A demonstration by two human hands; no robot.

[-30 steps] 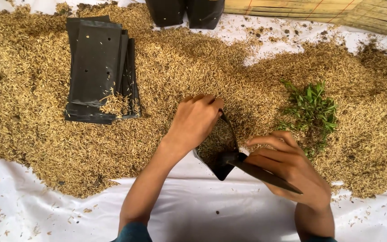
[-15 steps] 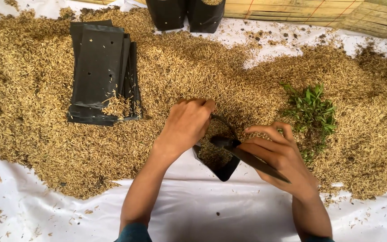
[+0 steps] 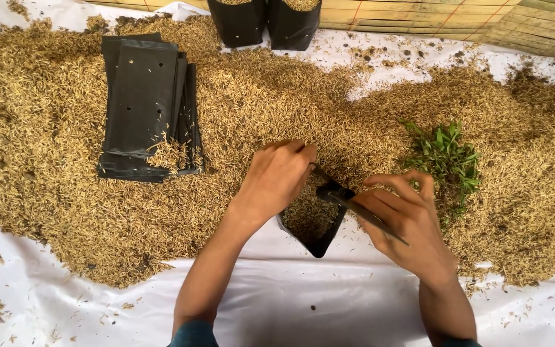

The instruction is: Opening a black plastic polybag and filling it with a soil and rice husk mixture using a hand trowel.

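Observation:
A small black plastic grow bag [image 3: 324, 241] lies tilted on the white sheet at the edge of a wide heap of rice husks [image 3: 277, 96], its mouth partly filled with husks. My right hand [image 3: 406, 222] pinches the bag's upper rim and holds it open. My left hand [image 3: 277, 180] is cupped, palm down, at the bag's mouth, resting on husks against the heap. My fingers hide part of the rim.
A stack of flat black grow bags [image 3: 146, 106] lies on the husks at upper left. Two filled black bags [image 3: 264, 22] stand at the top. A bunch of green cuttings [image 3: 444, 154] lies right of my hands. White sheet [image 3: 303, 302] covers the near ground.
My left hand has drawn husks toward the bag's mouth, and the bag now holds more husks. My right hand has shifted slightly on the rim.

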